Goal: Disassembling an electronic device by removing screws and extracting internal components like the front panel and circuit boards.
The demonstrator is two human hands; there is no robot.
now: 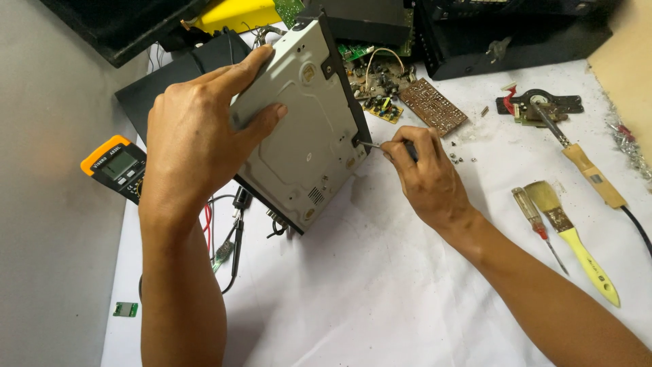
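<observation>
Left hand [197,136] grips the metal drive case [302,129], tilted up near the bench's back edge. Right hand [424,173] clenches a screwdriver [380,145], tip at a side screw. Unscrewing step, likely; next calls for steady turning.

Multimeter [117,168], orange-edged w/ dark body, lies at left table edge beside the left forearm; its screen [119,164] is a small grey-green rectangle, tilted, w/ a narrow light label strip above it. No packages or signs visible.
</observation>
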